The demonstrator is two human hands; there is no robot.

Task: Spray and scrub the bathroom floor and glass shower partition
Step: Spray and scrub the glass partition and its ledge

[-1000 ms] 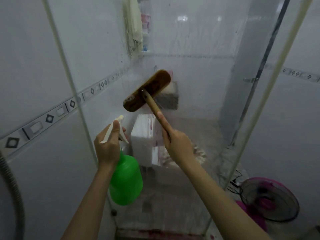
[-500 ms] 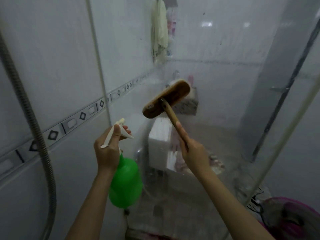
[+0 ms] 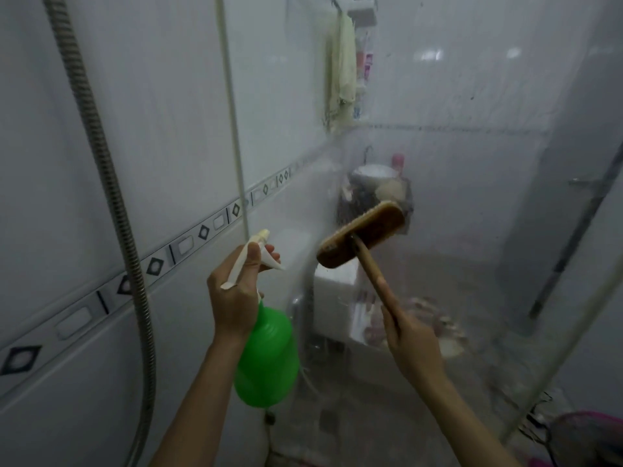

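Observation:
My left hand [image 3: 234, 298] grips the white trigger head of a green spray bottle [image 3: 268, 362], which hangs upright below the fist, nozzle pointing at the glass. My right hand [image 3: 411, 342] holds the wooden handle of a brown scrub brush [image 3: 362, 235]. The brush head is tilted and pressed against the wet glass shower partition [image 3: 455, 197] that fills the middle and right of the view. Streaks and droplets cover the glass. The floor [image 3: 354, 426] shows dimly through the lower glass.
A metal shower hose [image 3: 111, 203] hangs down the tiled wall on the left. Behind the glass are a white toilet tank [image 3: 337, 291], a basket of items [image 3: 374, 193], a hanging cloth [image 3: 342, 69] and a shelf. A pink fan [image 3: 586, 439] sits at the bottom right.
The view has swung left and down, bringing the shower hose into sight. The brush head has slid lower on the glass. My left hand keeps the bottle in about the same pose.

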